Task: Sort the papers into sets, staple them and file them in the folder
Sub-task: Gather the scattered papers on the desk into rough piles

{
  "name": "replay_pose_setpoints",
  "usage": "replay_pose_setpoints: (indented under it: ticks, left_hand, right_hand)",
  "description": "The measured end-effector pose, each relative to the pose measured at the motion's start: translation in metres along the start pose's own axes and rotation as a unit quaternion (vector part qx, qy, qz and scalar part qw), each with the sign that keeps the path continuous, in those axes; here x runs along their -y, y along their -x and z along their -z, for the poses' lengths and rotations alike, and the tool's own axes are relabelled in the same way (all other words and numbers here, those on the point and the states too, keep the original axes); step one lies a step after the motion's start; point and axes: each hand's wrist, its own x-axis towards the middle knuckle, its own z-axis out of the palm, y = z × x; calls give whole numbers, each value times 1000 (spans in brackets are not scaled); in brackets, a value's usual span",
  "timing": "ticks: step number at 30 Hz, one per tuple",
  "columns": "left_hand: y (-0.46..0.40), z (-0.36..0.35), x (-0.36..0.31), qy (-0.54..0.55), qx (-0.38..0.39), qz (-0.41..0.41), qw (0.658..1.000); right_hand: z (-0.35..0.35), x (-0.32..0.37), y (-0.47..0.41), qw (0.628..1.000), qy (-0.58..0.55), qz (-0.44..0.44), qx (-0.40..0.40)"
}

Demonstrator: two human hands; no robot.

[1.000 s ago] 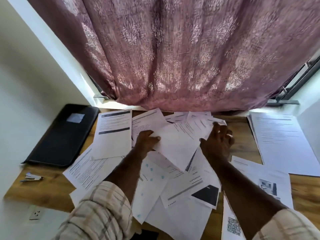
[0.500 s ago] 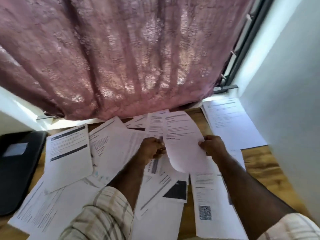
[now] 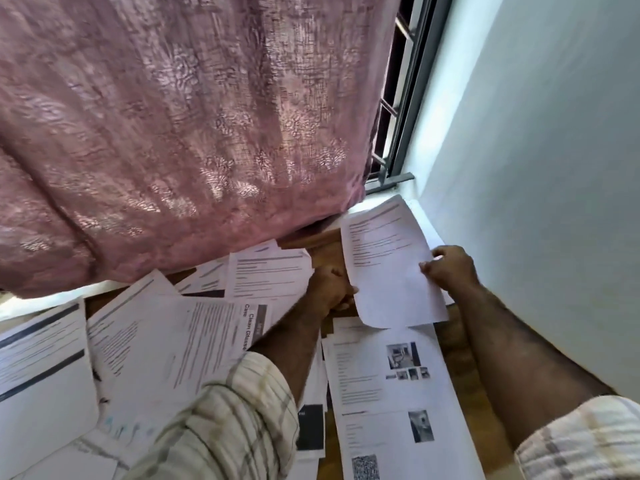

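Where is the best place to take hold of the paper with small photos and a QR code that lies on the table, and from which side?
Probably its right long edge, coming from the right. The photo sheet lies flat, so there is nothing to pinch from above. That edge borders bare wooden table, so fingers could slide under it. Its left edge overlaps other papers, and the held sheet covers its far end.
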Motion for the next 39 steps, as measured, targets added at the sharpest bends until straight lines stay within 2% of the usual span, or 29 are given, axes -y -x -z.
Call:
replay_pose_setpoints:
  ticks: [3, 7, 10, 12, 18, 21, 25, 27, 29, 32, 35, 39]
  left_hand:
    - [-22, -19, -10, 11, 29, -25, 999]
    - [-34, -43, -15, 41, 69, -47, 996]
    - [-38, -48, -18, 5, 101, -81, 992]
    - [-40, -41, -17, -31, 97, -103, 989]
    - [-26, 30, 9, -93, -42, -160, 982]
    - [-13, 78, 33, -162, -123, -212, 956]
    - [9, 149, 72, -222, -200, -209, 931]
    - [20, 185, 94, -237, -228, -210, 921]
    - [32, 216, 112, -269, -247, -209, 907]
    - [56, 254, 137, -323, -261, -182, 891]
    - [74, 273, 159, -396, -229, -101, 883]
    - [86, 273, 181, -433, -173, -70, 882]
  right_hand:
    - [-2, 3, -18, 992, 108, 33, -56]
    - [-22, -4, -27, 942, 300, 102, -109]
    - [-34, -7, -29, 937, 323, 107, -78]
    - [-41, -8, -29, 941, 321, 91, -58]
    - [-61, 14, -5, 957, 264, 91, -79]
    - [-90, 45, 26, 955, 251, 149, -48]
    - [-136, 86, 83, 937, 249, 244, 20]
    - [-155, 103, 115, 939, 216, 263, 41]
    - [-175, 117, 145, 945, 190, 258, 63]
    - [-202, 136, 198, 959, 176, 175, 135]
    - [-223, 146, 233, 975, 134, 95, 150]
    - [-238, 161, 252, 988, 66, 20, 138]
